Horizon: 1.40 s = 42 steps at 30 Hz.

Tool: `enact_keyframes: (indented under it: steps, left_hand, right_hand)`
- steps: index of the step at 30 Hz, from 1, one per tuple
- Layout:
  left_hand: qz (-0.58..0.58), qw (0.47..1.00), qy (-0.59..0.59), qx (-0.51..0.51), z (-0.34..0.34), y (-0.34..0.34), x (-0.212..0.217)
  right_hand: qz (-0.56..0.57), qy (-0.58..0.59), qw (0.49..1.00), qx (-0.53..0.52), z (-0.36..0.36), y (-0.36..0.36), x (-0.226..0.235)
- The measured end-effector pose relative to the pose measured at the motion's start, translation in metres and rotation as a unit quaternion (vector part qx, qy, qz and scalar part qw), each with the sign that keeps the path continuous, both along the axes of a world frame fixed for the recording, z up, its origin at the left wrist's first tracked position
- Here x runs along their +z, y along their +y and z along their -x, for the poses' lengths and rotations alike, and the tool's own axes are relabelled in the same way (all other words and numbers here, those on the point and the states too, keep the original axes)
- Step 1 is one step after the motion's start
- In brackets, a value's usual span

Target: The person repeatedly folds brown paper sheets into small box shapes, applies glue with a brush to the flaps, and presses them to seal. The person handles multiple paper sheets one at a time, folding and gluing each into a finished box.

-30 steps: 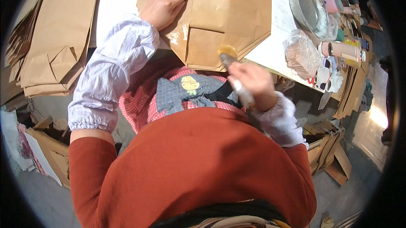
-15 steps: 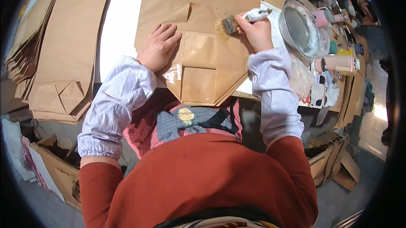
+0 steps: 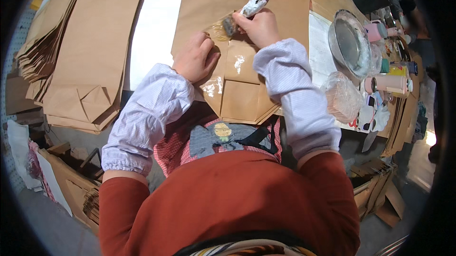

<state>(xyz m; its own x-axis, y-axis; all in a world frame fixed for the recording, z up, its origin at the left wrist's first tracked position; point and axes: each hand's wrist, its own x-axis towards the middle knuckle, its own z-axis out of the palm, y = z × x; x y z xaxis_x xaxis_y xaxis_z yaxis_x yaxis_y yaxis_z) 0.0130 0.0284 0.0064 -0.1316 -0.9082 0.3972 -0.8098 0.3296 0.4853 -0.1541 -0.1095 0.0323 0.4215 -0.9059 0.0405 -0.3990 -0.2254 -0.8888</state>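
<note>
Two hands on one brown paper bag (image 3: 240, 90) here, going left to right. Far left of the fingers there's a stack of bags (image 3: 71, 61) lying flat (same brown paper, folded bottoms toward the person). The left hand (image 3: 194, 57) lies palm down on the bag, fingers loosely together and flat, holding nothing, just pressing the paper beside the folded bottom. Shiny wet patches show on the flaps right under and beside those fingertips. Just right of it, the right hand (image 3: 259, 27) is closed around a brush (image 3: 232, 21), handle wrapped in something white and crinkly, bristles touching the paper just above the left fingers. Further right, well apart from both hands: a metal bowl (image 3: 349, 42), a clear plastic bag (image 3: 341, 98) and a pink cup (image 3: 387, 84).
</note>
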Motion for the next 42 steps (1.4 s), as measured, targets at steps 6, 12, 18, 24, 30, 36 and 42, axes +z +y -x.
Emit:
enact_keyframes:
  steps: [6,12,18,24,30,36,42]
  left_hand:
    - [-0.051,0.998,0.02,0.012,0.002,0.003,0.004]
    - [-0.039,0.999,0.037,0.009,0.007,0.001,0.005]
    - [-0.076,0.997,0.003,-0.005,-0.001,-0.004,0.007]
    - [-0.247,0.962,0.065,0.094,-0.029,-0.063,0.035]
    - [-0.355,0.924,-0.125,0.062,-0.031,-0.071,0.052]
    - [-0.019,0.945,-0.327,0.008,-0.019,-0.002,0.023]
    - [-0.106,0.94,-0.322,-0.035,0.0,0.044,0.041]
  right_hand:
    - [0.002,-0.205,0.977,-0.062,0.054,0.02,0.057]
    - [0.385,0.256,0.88,-0.106,0.248,0.061,0.079]
    - [0.363,0.398,0.842,-0.01,0.327,0.084,0.064]
    - [0.221,0.116,0.966,0.074,0.166,0.059,0.053]
    - [-0.026,0.253,0.952,0.17,0.13,-0.012,0.008]
    - [0.416,0.273,0.851,0.169,0.149,0.047,-0.009]
    - [0.369,0.279,0.856,0.232,0.144,0.091,0.018]
